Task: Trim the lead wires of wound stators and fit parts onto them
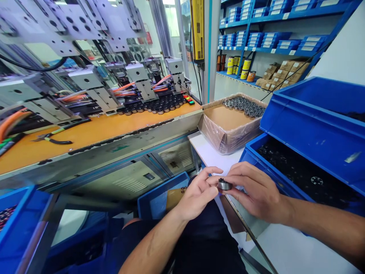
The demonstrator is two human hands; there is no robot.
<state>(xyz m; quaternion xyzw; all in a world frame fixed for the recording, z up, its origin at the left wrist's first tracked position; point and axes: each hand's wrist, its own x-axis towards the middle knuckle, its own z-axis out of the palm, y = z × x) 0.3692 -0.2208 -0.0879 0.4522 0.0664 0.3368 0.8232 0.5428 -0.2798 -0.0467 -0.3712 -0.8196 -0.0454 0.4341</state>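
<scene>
Beside the white desk (211, 156), the left hand (196, 196) and right hand (256, 192) are gripping a small metal ring part (224, 185) between fingers, seemingly inspecting it; turning it needs steady pinching.

orange-topped bench (94, 133) has pliers (57, 135) lying near its front edge on the left, and a row of small black parts (154, 105) along the back edge. white table (211, 156) carries a plastic-wrapped cardboard box (228, 129) at its far corner, with stacked blue bins (310, 129) just beside it toward the right edge.

Single head-worn view, facing forward and down, close above both hands (228, 190)
</scene>
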